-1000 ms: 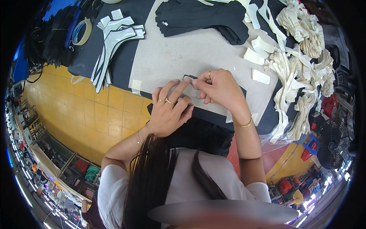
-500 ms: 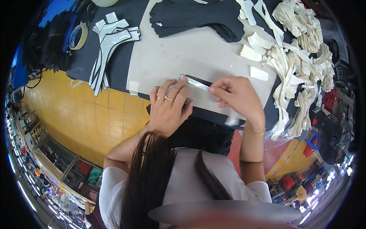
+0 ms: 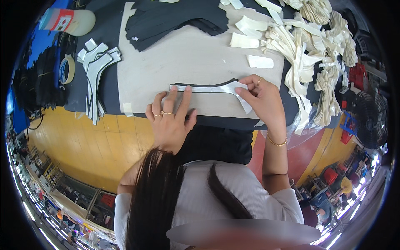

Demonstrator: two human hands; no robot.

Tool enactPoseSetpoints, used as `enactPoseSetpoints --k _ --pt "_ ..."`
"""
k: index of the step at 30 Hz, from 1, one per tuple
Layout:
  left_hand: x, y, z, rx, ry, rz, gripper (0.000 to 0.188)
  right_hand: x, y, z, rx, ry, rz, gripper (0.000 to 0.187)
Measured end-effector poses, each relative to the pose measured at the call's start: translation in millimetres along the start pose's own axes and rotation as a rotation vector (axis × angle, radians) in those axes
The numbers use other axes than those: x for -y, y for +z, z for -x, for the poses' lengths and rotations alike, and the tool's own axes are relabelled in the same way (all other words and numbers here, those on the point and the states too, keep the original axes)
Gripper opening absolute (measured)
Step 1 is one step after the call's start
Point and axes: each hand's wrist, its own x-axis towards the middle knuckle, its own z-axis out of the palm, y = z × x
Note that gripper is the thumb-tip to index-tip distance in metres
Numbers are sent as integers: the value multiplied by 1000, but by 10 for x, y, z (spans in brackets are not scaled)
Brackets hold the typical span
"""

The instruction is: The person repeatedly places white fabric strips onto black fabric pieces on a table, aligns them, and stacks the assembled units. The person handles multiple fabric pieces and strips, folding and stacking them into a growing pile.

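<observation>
A shiny white curved strip (image 3: 208, 89) lies along a black fabric piece (image 3: 228, 82) of similar shape, whose dark edge shows around it. Both rest on the pale grey board (image 3: 162, 66) near the table's front edge. My left hand (image 3: 171, 123) has its fingers spread, two fingertips pressing on the narrow left end of the strip. At the wider, forked right end, my right hand (image 3: 264, 100) pinches the strip between thumb and fingers. The underside of that pinch is hidden.
Finished-looking black-and-white pieces (image 3: 96, 66) are stacked at left, beside a tape roll (image 3: 68, 68) and a jar (image 3: 81, 21). Black fabric pieces (image 3: 171, 21) lie at the back. Cream strips (image 3: 287, 50) pile up at right, near a white scrap (image 3: 260, 61) and a fan (image 3: 368, 118).
The strip's right end, loose and blurred before, now lies spread over the black fabric. My right hand has moved outward along it; the left fingertips stay at the narrow end. The view has shifted.
</observation>
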Motion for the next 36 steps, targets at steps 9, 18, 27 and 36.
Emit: enactPoseSetpoints --k 9,18,27,36 --pt "-46 -109 -61 85 -51 1 56 65 31 -13 -52 -17 79 25" --pt "-444 89 -306 23 259 254 57 79 13 -30 -44 -55 118 25" --pt "-513 239 -287 -17 328 183 60 -50 -145 166 -22 -22 7 29" --pt "-640 260 -292 -7 286 87 58 -106 -104 194 -94 -43 132 26"
